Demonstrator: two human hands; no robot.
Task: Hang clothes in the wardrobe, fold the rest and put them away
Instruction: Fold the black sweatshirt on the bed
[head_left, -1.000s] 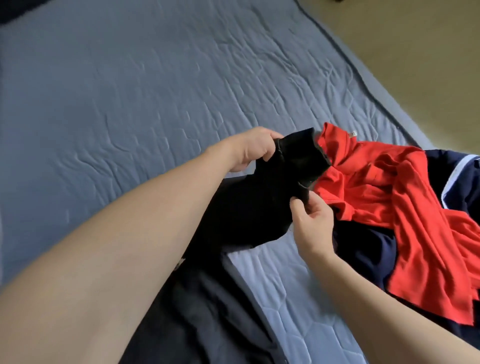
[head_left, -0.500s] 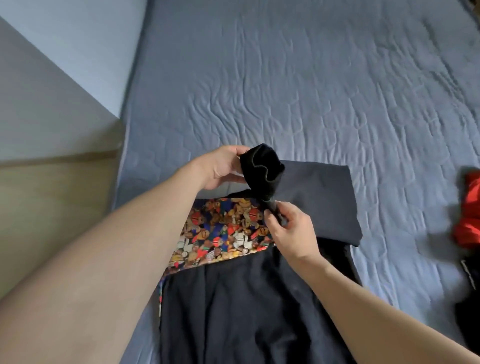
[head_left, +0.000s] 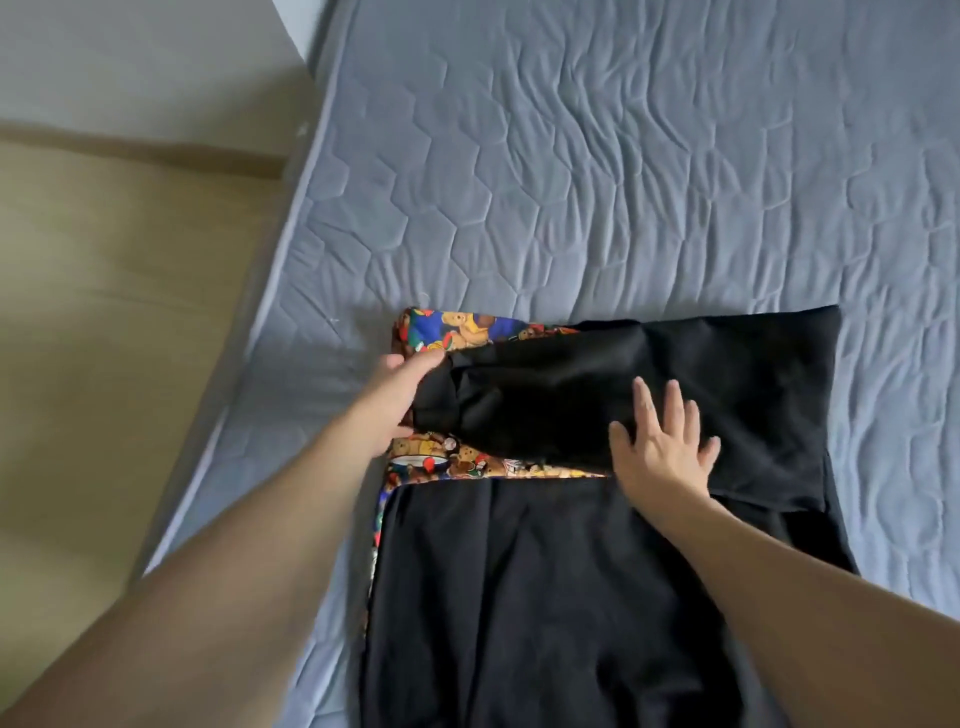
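A small black garment (head_left: 535, 405) lies flat on a pile of folded clothes on the blue quilted bed (head_left: 571, 182). Under it I see a colourful cartoon-print cloth (head_left: 457, 327) and a folded black piece (head_left: 753, 395) reaching to the right. A larger black garment (head_left: 545, 597) spreads toward me. My left hand (head_left: 397, 395) holds the small garment's left edge, thumb on top. My right hand (head_left: 662, 447) lies flat on the pile with fingers spread, pressing the black cloth down.
The bed's left edge (head_left: 270, 322) runs diagonally, with tan floor (head_left: 114, 312) beyond it and a pale wall (head_left: 130, 57) at the top left. Bare quilt stretches behind and to the right of the pile.
The small black garment was held bunched up in both hands; now it lies on the pile. My right hand let go and flattened on it. The view swung left, away from the red clothes.
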